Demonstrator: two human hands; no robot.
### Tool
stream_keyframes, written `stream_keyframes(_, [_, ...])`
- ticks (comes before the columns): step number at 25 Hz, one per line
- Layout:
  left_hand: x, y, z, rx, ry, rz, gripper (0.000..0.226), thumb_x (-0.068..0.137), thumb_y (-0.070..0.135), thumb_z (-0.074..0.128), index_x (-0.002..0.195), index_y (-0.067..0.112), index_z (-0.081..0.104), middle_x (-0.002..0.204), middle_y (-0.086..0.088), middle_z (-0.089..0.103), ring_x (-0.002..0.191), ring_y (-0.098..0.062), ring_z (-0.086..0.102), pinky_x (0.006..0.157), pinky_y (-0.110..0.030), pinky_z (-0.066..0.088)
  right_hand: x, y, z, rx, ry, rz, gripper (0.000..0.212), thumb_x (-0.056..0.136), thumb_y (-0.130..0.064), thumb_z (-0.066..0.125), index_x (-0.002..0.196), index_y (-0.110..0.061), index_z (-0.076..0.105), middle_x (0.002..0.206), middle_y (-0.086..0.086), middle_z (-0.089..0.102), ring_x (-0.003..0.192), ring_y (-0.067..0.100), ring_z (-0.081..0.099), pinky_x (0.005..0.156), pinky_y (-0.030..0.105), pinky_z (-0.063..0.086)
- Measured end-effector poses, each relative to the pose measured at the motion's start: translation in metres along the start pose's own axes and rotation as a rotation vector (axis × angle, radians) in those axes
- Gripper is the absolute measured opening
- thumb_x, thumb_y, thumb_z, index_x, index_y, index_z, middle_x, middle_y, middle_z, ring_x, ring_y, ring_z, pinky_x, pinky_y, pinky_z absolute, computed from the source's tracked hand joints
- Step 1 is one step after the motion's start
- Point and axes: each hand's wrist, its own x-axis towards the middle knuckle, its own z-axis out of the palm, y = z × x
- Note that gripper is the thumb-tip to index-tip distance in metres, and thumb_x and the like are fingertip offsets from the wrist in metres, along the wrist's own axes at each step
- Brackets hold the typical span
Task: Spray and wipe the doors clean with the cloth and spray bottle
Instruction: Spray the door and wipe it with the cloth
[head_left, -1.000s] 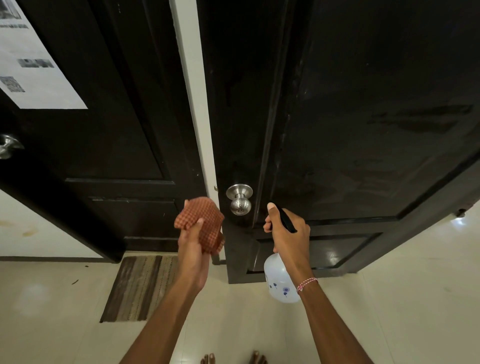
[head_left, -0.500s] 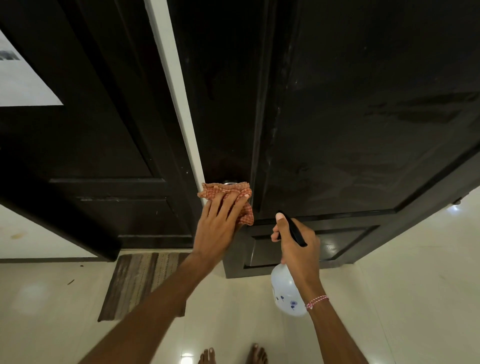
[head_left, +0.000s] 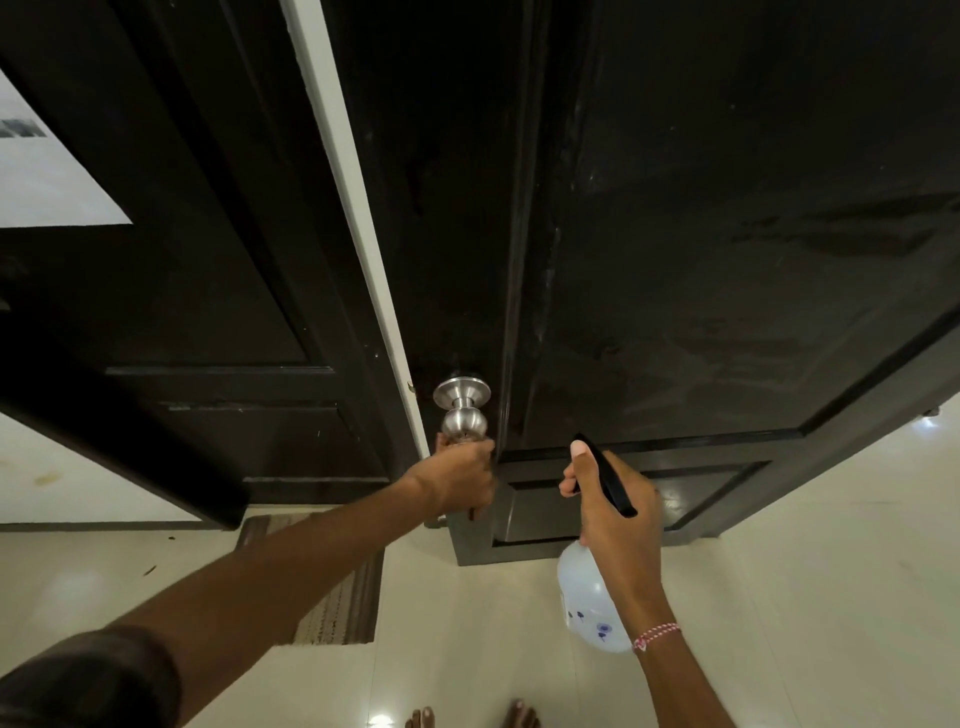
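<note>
Our left hand (head_left: 457, 480), grip closed on the cloth (head_left: 451, 440), drops below the knob (head_left: 462, 410), now bare and seemingly wiped; our right hand (head_left: 613, 512) grips the spray bottle (head_left: 587, 597).

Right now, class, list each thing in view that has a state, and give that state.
door: streaked.
door knob: uncovered.
cloth: bunched, mostly hidden.
spray bottle: nozzle toward the door.
left hand: grips the cloth below the door knob.
right hand: holds the spray bottle.

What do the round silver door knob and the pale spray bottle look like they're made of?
The round silver door knob looks like brushed metal, probably steel: satin sheen. The pale spray bottle seems translucent plastic: milky body, printed blue flowers.
</note>
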Motion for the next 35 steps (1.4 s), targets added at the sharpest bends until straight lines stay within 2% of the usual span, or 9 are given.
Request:
stream_keyframes(4, [-0.069,-0.016,0.042,-0.487,0.099,-0.421,0.062,0.095,0.027,0.072,0.15,0.02,0.045,0.145,-0.008,0.06,0.137,-0.03,0.053,0.124,-0.049,0.028,-0.003,0.003,-0.011,-0.001,0.009,-0.009,0.048,0.084,-0.084,0.054,0.087,-0.04,0.074,0.087,-0.012,0.077,0.108,0.038,0.065,0.092,0.066,0.058])
stream_keyframes(6, [-0.098,-0.015,0.044,-0.815,0.149,-0.684,0.057,0.099,0.042,0.066,0.148,0.021,0.045,0.137,-0.002,0.065,0.126,-0.021,0.062,0.12,-0.042,0.037,0.0,0.003,-0.009,-0.002,0.021,-0.01,0.047,0.085,-0.082,0.054,0.087,-0.039,0.074,0.087,-0.012,0.077,0.107,0.037,0.065,0.091,0.067,0.058])
stream_keyframes(11, [-0.099,0.01,0.004,-1.775,0.887,-1.395,0.024,0.105,0.03,0.057,0.124,0.019,0.064,0.102,0.007,0.071,0.091,-0.007,0.071,0.089,-0.039,0.063,0.003,0.0,0.003,0.013,0.015,0.0,0.045,0.088,-0.078,0.057,0.085,-0.037,0.075,0.088,-0.01,0.077,0.107,0.035,0.066,0.093,0.064,0.058])
stream_keyframes(13, [-0.083,0.012,-0.021,-1.675,1.18,-1.363,0.028,0.102,0.016,0.062,0.13,0.014,0.064,0.107,0.006,0.071,0.095,-0.003,0.069,0.087,-0.029,0.062,0.002,-0.002,0.006,0.02,0.011,-0.006,0.041,0.095,-0.069,0.06,0.083,-0.033,0.075,0.085,-0.009,0.077,0.096,0.027,0.069,0.086,0.055,0.059])
stream_keyframes(15, [-0.062,0.002,-0.024,-1.25,1.297,-1.048,0.043,0.093,0.009,0.072,0.134,0.006,0.065,0.121,-0.004,0.072,0.112,-0.006,0.068,0.101,-0.027,0.056,0.0,-0.004,0.006,0.036,0.012,-0.012,0.037,0.095,-0.06,0.062,0.082,-0.028,0.075,0.081,-0.006,0.076,0.08,0.014,0.071,0.078,0.047,0.059])
stream_keyframes(19, [-0.027,-0.04,-0.025,-0.687,0.864,-0.565,0.061,0.079,0.011,0.088,0.136,0.014,0.067,0.134,-0.008,0.07,0.13,-0.025,0.063,0.108,-0.045,0.052,-0.004,0.0,0.003,0.03,0.028,0.003,0.032,0.096,-0.053,0.064,0.084,-0.026,0.076,0.08,-0.007,0.077,0.079,0.015,0.071,0.081,0.052,0.06])
stream_keyframes(23, [-0.031,-0.05,-0.026,-0.702,0.88,-0.567,0.051,0.079,0.024,0.09,0.127,0.019,0.074,0.119,-0.004,0.076,0.115,-0.02,0.071,0.088,-0.04,0.061,-0.007,0.003,-0.001,0.035,0.049,0.032,0.037,0.092,-0.059,0.062,0.085,-0.026,0.077,0.081,-0.007,0.077,0.08,0.02,0.071,0.082,0.051,0.059])
stream_keyframes(31, [-0.046,-0.02,0.023,-1.138,1.181,-0.908,0.037,0.084,0.012,0.083,0.12,0.007,0.076,0.111,-0.005,0.078,0.104,-0.009,0.071,0.09,-0.021,0.059,-0.005,0.0,0.005,0.023,0.069,0.026,0.032,0.1,-0.049,0.064,0.083,-0.025,0.076,0.082,-0.007,0.076,0.073,0.019,0.066,0.083,0.054,0.059])
stream_keyframes(35, [-0.05,0.014,0.04,-1.446,0.845,-1.11,0.027,0.088,0.015,0.081,0.114,0.01,0.078,0.096,-0.002,0.08,0.071,0.006,0.065,0.063,-0.008,0.055,-0.009,-0.004,0.012,0.038,0.052,-0.001,0.031,0.102,-0.047,0.064,0.077,-0.03,0.074,0.081,-0.005,0.076,0.072,0.017,0.067,0.079,0.053,0.059])
